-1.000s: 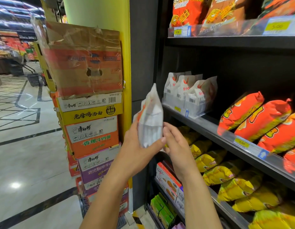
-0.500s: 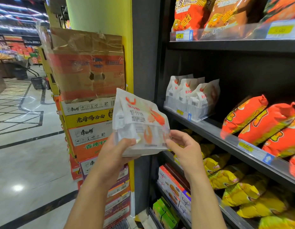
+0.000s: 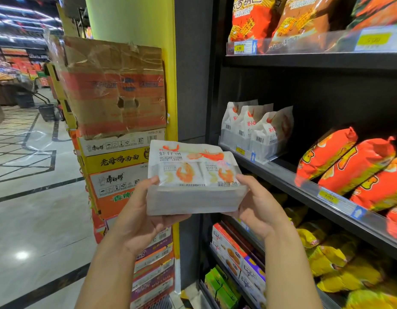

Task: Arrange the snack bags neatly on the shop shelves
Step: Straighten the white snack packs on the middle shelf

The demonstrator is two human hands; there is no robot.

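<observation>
A white snack bag with orange shrimp pictures [image 3: 193, 175] is held in front of me, its printed face towards the camera. My left hand [image 3: 144, 215] grips its lower left corner, thumb on the front and fingers underneath. My right hand [image 3: 257, 208] grips the lower right corner the same way. Three matching white shrimp bags [image 3: 255, 128] stand upright at the left end of the middle shelf [image 3: 282, 175], up and to the right of the held bag.
Orange-red bags [image 3: 349, 161] fill the middle shelf's right side. Yellow bags [image 3: 340, 264] and small boxes [image 3: 235, 259] sit on lower shelves, red bags [image 3: 282, 21] on the top shelf. A tall stack of cardboard cartons [image 3: 117, 134] stands against a yellow pillar on the left, by the tiled aisle floor.
The bag turned from edge-on to face-on. My right hand went from just touching it to gripping its right corner, so both hands now hold it, lower and more level.
</observation>
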